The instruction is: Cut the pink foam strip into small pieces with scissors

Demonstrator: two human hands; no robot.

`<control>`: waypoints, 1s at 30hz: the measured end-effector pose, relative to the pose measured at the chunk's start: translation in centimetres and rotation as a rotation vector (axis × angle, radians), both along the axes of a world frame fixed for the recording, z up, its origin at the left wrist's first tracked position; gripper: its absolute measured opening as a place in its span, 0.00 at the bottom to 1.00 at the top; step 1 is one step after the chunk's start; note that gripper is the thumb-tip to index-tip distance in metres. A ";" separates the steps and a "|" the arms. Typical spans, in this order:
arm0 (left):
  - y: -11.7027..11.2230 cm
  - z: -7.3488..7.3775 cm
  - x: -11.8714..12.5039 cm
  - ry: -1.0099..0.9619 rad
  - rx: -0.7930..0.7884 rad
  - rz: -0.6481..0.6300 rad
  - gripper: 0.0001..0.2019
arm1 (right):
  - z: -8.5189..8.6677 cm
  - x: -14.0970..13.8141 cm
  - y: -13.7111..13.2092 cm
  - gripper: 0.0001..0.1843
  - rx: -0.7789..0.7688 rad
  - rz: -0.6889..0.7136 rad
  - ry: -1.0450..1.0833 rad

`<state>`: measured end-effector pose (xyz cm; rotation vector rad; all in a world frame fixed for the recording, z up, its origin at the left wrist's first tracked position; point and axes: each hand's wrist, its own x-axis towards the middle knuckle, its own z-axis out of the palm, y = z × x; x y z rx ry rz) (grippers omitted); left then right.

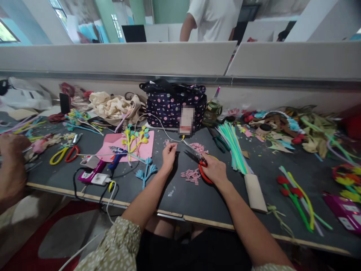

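My right hand [216,170] grips a pair of scissors [194,152] by its red-orange handles. The blades are parted and point up and left, toward my other hand. My left hand [169,156] is closed in a pinch left of the blades; anything between its fingertips is too small to make out. Beneath the scissors lies a loose heap of short pink pieces [191,176], with another pink heap [199,147] just beyond the blades. Left of my left forearm is a light-blue branched fuzzy stem [146,172].
A pink sheet [105,145] bears yellow and green fuzzy stems. Glue guns [94,174] and yellow-and-red-handled scissors [66,153] lie left, near another person's hand [11,158]. A polka-dot bag [166,105] stands behind. At right are green pliers [218,140] and a fuzzy-stem bundle [232,145].
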<state>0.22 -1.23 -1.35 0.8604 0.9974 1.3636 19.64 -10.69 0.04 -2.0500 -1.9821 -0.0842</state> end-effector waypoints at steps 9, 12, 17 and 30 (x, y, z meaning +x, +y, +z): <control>0.0 0.5 0.1 -0.087 -0.068 -0.051 0.08 | -0.2 -0.1 -0.1 0.25 0.061 0.075 0.033; -0.1 0.6 0.0 -0.134 -0.087 -0.088 0.10 | -0.1 -0.3 -0.2 0.24 0.045 0.125 0.027; 0.0 0.7 -0.1 -0.217 -0.073 -0.129 0.13 | -0.5 -0.2 -0.1 0.25 0.022 0.123 -0.019; -0.2 1.0 0.0 -0.201 -0.086 -0.149 0.12 | -0.5 0.0 -0.2 0.24 -0.018 0.105 -0.068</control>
